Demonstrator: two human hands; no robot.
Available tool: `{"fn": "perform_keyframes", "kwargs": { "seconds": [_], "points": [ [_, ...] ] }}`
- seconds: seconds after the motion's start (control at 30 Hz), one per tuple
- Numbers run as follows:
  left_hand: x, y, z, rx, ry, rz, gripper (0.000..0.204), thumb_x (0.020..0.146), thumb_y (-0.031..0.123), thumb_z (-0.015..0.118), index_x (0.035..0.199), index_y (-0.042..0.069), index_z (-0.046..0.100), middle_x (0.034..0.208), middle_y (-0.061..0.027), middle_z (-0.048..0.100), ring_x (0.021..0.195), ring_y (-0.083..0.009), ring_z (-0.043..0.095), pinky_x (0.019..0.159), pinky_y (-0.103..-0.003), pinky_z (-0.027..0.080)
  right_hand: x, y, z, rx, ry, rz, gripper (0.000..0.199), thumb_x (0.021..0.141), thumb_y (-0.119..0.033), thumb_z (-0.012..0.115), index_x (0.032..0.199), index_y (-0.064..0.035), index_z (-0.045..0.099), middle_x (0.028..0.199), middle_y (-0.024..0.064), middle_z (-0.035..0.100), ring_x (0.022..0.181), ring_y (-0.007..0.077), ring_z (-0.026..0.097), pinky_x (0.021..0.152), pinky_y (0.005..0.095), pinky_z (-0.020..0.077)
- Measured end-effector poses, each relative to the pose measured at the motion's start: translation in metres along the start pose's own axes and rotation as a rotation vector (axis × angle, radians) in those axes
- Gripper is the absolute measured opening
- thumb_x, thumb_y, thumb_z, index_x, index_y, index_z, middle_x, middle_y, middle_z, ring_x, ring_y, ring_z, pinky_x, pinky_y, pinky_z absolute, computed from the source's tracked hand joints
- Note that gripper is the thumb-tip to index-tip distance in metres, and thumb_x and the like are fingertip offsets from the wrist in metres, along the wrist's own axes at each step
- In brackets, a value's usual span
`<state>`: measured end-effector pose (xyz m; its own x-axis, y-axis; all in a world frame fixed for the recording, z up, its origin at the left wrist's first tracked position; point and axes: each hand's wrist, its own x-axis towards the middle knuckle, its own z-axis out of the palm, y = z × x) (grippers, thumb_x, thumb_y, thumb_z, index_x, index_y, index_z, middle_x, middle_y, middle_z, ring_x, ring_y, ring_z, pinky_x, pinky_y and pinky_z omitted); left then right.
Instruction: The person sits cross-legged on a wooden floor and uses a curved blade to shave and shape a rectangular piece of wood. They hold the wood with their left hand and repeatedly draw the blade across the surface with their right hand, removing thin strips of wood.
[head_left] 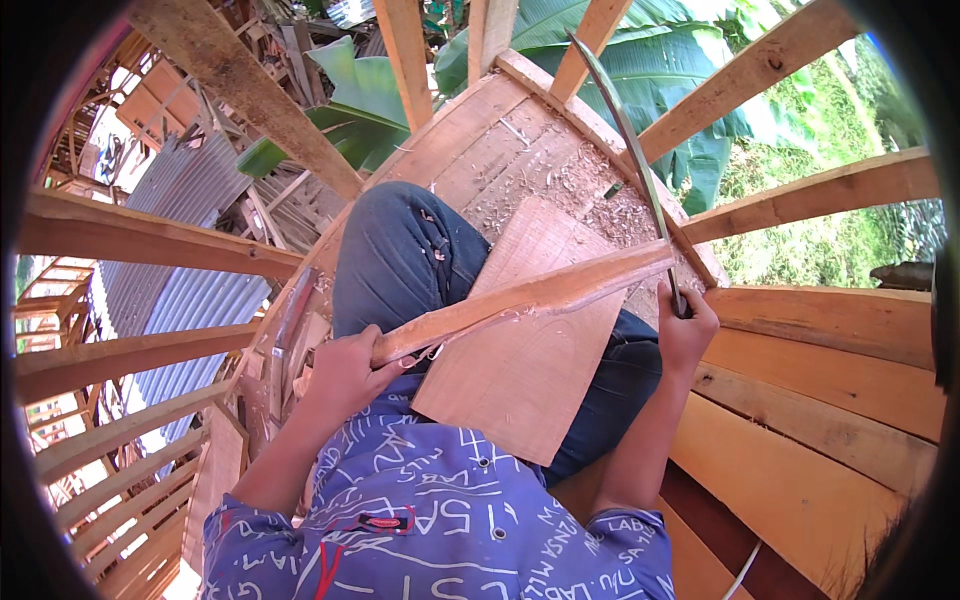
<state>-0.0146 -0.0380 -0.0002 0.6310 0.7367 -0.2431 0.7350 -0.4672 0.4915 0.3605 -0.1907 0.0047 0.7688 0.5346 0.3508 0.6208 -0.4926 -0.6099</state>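
My left hand (pixel 345 375) is closed around the near left end of a long, roughly carved piece of wood (pixel 530 297). The wood slants up to the right across my lap, with a shallow hollow along its lower edge. In my right hand (pixel 688 325) is the handle of a machete (pixel 632 130); its long, dark, slightly curved blade points up and away. That blade passes by the far right end of the wood; whether they touch I cannot tell. Under the wood, a flat wooden board (pixel 520 385) lies across my legs.
Wood shavings (pixel 590 185) litter the plank floor (pixel 465 150) ahead of me. Upright wooden slats (pixel 160 250) form a railing around me. Stacked planks (pixel 800 430) stand at the right. Beyond the railing are corrugated metal sheets (pixel 165 240) and large green leaves (pixel 545 45).
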Motion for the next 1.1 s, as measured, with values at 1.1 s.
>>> {"fn": "perform_keyframes", "kwargs": {
  "seconds": [1.1],
  "points": [
    [0.027, -0.056, 0.002, -0.382, -0.334, -0.135, 0.043, 0.063, 0.036, 0.079, 0.072, -0.004, 0.064, 0.061, -0.019, 0.059, 0.058, -0.035, 0.06, 0.056, -0.038, 0.046, -0.085, -0.084, -0.013, 0.849, -0.738, 0.918, 0.025, 0.092, -0.022, 0.058, 0.078, -0.0019, 0.054, 0.058, 0.0026, 0.051, 0.046, 0.009, 0.048, 0.042, 0.0232, 0.0392]
  ]
}}
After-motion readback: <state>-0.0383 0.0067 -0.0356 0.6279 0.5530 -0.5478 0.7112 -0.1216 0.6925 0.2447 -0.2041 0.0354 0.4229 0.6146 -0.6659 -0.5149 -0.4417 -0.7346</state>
